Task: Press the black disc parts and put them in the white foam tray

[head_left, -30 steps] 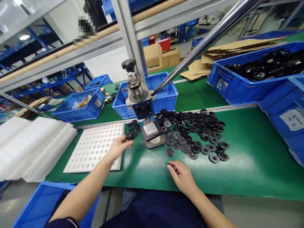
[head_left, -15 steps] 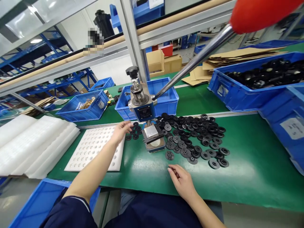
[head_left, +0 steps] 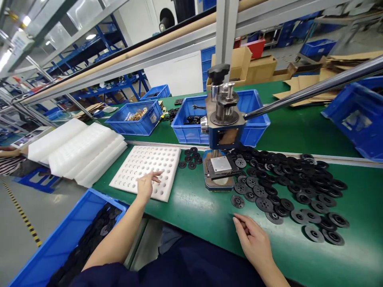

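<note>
My left hand (head_left: 146, 184) hovers over the near edge of a white foam tray (head_left: 143, 167) full of round holes, fingers loosely spread and holding nothing. My right hand (head_left: 253, 239) rests on the green table near its front edge, fingers loosely curled and empty, just short of a large spread of black round discs (head_left: 287, 187). Between the hands stands a small blue hand press (head_left: 223, 131) with a long steel lever (head_left: 314, 89) and a square metal fixture (head_left: 220, 165) at its base. A small group of black discs (head_left: 190, 158) lies between the tray and the press.
Stacks of white foam trays (head_left: 77, 147) lie at the left. Blue bins (head_left: 191, 119) stand behind the press, one with brass parts (head_left: 137, 116). A blue bin of black parts (head_left: 74, 243) sits below the table's front left. Another blue bin (head_left: 359, 115) is far right.
My left hand drew back from the small group of discs to the near part of the foam tray, now empty. The view swung left. My right hand stayed on the table.
</note>
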Motion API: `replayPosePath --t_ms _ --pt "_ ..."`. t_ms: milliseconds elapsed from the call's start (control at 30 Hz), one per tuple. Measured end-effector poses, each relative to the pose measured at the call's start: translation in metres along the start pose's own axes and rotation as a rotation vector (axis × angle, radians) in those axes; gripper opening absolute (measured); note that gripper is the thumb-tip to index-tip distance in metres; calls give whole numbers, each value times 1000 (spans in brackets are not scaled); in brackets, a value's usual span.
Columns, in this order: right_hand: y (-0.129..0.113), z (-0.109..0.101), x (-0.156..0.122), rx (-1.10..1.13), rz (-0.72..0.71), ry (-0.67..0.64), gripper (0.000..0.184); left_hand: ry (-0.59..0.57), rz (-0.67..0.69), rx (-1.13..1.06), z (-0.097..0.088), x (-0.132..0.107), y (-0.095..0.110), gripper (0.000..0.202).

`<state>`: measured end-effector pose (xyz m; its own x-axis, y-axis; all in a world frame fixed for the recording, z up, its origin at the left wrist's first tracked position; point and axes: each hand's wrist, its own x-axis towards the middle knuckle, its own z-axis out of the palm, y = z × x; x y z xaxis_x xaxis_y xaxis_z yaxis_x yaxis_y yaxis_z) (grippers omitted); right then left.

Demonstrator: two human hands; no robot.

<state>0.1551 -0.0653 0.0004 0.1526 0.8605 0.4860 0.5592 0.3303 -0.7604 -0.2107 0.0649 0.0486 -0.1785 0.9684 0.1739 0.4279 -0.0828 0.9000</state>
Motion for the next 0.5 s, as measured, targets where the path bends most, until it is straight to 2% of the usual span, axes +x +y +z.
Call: replayPosePath --t_ms 167,267,367,500 --pt "1 -1 -2 -25 94 -46 30 396 -34 181 -34 17 -13 42" --pt "2 -1 -3 -53 102 -45 36 531 -79 427 -47 25 -25 39" --pt "3 -1 -4 -71 104 -40 38 562 -121 608 -56 29 -35 33" --pt "4 0 -4 -79 115 -52 39 472 -183 842 -66 33 -44 29"
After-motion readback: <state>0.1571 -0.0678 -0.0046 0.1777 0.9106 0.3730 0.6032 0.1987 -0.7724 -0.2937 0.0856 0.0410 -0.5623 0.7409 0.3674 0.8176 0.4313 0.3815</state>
